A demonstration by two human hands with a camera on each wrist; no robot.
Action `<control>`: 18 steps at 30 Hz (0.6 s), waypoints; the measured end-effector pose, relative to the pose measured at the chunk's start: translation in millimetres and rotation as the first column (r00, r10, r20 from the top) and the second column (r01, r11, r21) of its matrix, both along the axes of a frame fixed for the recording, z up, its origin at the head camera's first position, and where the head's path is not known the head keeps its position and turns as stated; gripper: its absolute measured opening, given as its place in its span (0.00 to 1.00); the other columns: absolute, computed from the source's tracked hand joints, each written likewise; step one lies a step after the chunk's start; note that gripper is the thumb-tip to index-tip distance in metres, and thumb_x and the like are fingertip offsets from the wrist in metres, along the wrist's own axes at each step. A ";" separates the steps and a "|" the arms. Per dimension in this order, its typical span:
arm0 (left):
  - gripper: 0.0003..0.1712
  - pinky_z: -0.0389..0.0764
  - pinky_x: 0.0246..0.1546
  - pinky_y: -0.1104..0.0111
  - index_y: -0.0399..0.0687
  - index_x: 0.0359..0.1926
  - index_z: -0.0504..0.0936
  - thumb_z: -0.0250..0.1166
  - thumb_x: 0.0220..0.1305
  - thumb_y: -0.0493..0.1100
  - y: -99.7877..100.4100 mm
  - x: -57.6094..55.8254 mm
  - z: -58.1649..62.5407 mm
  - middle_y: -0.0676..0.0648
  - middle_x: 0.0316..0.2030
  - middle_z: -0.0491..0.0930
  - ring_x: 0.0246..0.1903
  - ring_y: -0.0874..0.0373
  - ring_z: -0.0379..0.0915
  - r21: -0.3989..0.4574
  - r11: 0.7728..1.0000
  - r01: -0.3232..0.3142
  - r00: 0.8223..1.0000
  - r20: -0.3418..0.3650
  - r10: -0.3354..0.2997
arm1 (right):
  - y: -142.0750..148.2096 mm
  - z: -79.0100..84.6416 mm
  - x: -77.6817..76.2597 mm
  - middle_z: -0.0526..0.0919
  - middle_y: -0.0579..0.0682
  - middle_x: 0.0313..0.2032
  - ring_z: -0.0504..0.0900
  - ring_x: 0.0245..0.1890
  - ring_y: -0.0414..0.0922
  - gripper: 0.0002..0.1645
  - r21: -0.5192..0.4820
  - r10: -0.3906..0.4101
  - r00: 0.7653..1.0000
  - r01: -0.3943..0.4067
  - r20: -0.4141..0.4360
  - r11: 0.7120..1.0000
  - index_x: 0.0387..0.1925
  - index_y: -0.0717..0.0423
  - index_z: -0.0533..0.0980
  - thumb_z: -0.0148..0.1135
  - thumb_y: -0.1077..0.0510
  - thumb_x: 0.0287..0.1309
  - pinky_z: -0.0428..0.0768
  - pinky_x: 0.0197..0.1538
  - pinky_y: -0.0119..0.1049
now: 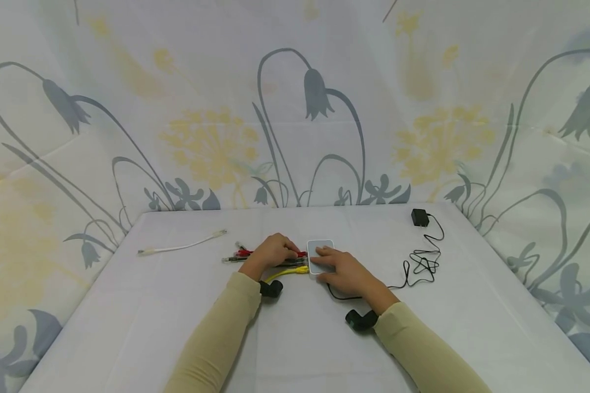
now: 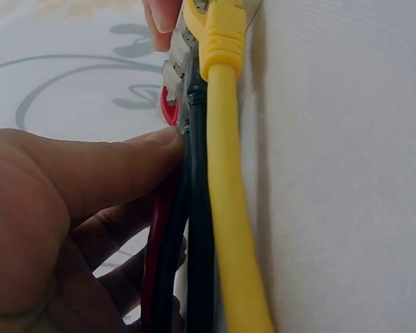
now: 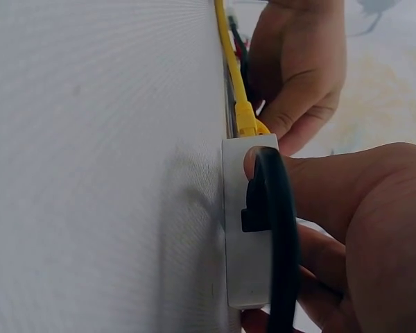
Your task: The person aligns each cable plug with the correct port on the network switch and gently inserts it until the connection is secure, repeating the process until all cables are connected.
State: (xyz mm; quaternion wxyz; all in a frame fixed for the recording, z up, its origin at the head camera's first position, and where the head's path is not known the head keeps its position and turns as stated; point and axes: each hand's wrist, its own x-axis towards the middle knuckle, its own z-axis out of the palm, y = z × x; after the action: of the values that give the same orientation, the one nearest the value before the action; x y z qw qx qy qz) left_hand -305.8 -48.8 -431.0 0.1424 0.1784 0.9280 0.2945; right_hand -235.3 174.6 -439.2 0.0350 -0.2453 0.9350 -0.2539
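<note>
A small white network switch (image 1: 316, 246) lies on the table, gripped at its sides by my right hand (image 1: 346, 272). In the right wrist view, the thumb lies on the side where a black power cord (image 3: 283, 243) plugs in. My left hand (image 1: 272, 252) pinches a red network cable (image 2: 152, 267) just behind its plug, close to the switch's row of ports. Beside it run dark network cables (image 2: 201, 208) and a yellow network cable (image 2: 230, 173), whose plug is at the switch. Left fingers partly hide the red plug, so its seating is unclear.
A white network cable (image 1: 182, 249) lies apart on the left of the table (image 1: 295, 344). At the back right sits a black power adapter (image 1: 420, 218), its thin cord loosely tangled towards the switch. A patterned cloth (image 1: 295, 164) hangs behind the table.
</note>
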 end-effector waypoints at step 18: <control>0.12 0.74 0.58 0.56 0.52 0.46 0.88 0.61 0.67 0.45 0.4 5.2 -2.1 0.48 0.51 0.82 0.57 0.50 0.74 0.012 0.998 -0.061 0.997 0.038 0.060 | 0.2 -4.6 -1.6 0.64 0.48 0.71 0.59 0.73 0.51 0.29 -0.017 -0.013 1.000 0.013 0.023 1.000 0.64 0.43 0.73 0.64 0.47 0.61 0.62 0.70 0.54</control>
State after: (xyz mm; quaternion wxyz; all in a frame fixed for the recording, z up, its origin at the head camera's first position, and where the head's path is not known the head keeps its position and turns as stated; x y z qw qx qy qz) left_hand -300.6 -48.4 -433.1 0.1495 0.1458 0.9281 0.3082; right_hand -237.0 174.8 -443.9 0.0420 -0.2366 0.9339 -0.2647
